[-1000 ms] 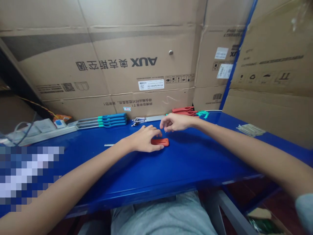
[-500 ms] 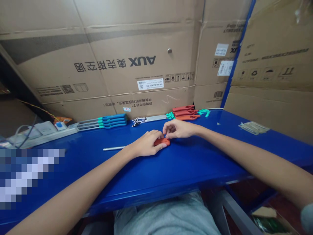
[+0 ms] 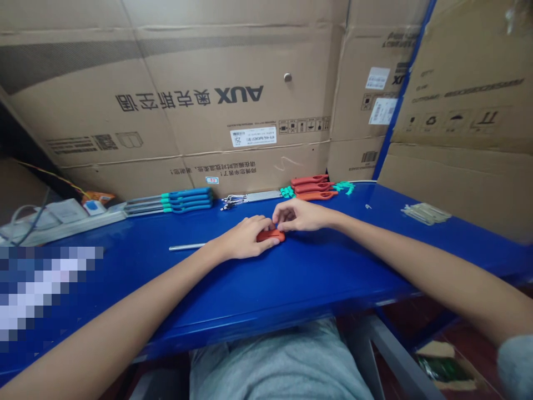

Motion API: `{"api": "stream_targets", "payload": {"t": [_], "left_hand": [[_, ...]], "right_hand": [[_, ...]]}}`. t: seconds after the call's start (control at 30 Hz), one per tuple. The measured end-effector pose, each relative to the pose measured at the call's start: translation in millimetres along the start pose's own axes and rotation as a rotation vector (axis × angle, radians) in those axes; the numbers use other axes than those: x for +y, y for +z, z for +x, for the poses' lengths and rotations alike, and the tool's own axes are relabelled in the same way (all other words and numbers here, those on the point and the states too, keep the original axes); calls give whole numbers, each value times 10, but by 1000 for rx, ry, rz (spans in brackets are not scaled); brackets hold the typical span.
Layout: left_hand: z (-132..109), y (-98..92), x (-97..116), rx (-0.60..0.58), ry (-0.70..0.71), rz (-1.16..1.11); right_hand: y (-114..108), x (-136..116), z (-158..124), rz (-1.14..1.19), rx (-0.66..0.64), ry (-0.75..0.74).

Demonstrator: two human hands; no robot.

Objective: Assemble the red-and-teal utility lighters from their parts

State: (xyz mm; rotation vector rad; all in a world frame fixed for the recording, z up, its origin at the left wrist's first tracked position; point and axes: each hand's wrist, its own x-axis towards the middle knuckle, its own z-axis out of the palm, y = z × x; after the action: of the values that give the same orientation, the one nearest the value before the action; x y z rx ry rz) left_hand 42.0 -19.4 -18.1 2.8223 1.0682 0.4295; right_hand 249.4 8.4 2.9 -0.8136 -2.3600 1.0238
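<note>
Your left hand (image 3: 249,239) is gripping the slotted, rounded orange-red handle (image 3: 273,236) on the glossy blue surface (image 3: 266,289); your right hand (image 3: 300,215) is curling narrowly at its far edge, any held piece staying indiscernible.

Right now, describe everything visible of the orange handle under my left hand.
The orange handle lies on the blue table, running left to right. It looks plastic, with a rounded right end and thin dark line; the left hand grips it, hiding its left part. The right hand is at its far edge, perhaps touching.
</note>
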Motion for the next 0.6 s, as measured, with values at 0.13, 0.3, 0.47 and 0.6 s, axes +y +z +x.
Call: {"api": "stream_targets", "payload": {"t": [0.13, 0.3, 0.47, 0.6], "left_hand": [[-9, 2, -18, 0, 6, 11], [-14, -7, -21, 5, 26, 40], [-9, -15, -11, -5, 22, 48], [-12, -18, -9, -7, 20, 47]], "right_hand": [[7, 11, 3, 14, -2, -9], [23, 21, 13, 15, -1, -41], [36, 3, 8, 12, -12, -48], [33, -13, -5, 19, -32, -42]]}}
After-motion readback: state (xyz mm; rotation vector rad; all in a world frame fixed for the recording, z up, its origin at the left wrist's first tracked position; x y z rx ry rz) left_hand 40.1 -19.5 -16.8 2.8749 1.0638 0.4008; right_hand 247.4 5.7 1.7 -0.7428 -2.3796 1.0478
